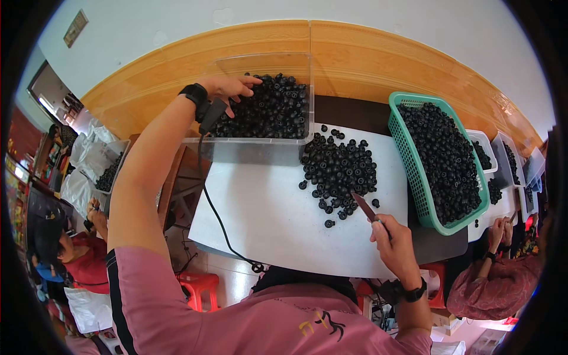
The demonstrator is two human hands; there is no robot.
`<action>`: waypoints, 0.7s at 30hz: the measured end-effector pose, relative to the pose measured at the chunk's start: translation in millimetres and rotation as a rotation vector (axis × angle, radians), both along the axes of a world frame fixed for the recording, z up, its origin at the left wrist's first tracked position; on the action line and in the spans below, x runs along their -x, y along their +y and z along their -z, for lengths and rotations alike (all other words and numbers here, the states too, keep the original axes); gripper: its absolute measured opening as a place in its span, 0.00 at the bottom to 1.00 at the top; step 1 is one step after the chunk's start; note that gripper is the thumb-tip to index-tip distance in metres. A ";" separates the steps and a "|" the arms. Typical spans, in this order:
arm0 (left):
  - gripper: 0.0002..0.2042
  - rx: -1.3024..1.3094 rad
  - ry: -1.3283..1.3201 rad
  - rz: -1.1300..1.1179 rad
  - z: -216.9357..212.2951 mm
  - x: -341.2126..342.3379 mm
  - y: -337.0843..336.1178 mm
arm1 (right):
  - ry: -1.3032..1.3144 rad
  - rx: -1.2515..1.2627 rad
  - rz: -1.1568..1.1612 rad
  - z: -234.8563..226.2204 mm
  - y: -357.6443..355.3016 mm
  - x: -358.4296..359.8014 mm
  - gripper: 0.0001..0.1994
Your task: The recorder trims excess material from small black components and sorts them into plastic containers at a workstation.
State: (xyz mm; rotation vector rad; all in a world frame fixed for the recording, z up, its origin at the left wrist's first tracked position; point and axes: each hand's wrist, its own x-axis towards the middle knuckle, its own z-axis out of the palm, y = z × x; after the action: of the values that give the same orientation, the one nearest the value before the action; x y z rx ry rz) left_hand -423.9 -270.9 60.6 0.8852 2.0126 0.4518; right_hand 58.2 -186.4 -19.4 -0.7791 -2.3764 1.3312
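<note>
Shirt [254,325]: pink, short-sleeved; black stripe [116,307] on left sleeve; yellow-and-black print [322,325]. Left wristband [195,93]: black, boxy black module [213,115], thin black cable [216,216]. Right wristband [414,293]: black.

one foreground knife [363,207], one green basket [405,151]

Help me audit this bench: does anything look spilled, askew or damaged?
Nothing looks clearly damaged. A few black parts lie apart from the main pile on the white work surface, so they look slightly spilled. A black cable runs from the device by the left hand toward the front edge, where it might snag.
</note>
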 end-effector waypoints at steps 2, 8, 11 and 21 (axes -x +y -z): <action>0.25 -0.103 0.033 -0.028 -12.6 -2.5 -10.5 | 0.022 0.057 0.039 2.8 -0.9 -6.2 0.10; 0.14 -0.554 0.263 0.246 -44.2 -113.5 -34.0 | 0.154 0.315 0.121 15.4 3.9 -13.9 0.09; 0.10 -0.639 0.276 0.538 -23.4 -183.9 -53.8 | 0.188 0.423 0.141 12.2 -1.9 -11.6 0.10; 0.08 -0.584 0.466 0.267 105.7 -205.8 -52.5 | 0.200 0.437 0.045 22.0 -21.3 -7.4 0.12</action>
State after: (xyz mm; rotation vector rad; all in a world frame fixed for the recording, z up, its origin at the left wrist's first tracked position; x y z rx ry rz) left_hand -218.2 -323.4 -45.1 1.7264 2.1554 0.7517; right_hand 65.6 -207.6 -41.4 -0.7607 -1.9271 1.8442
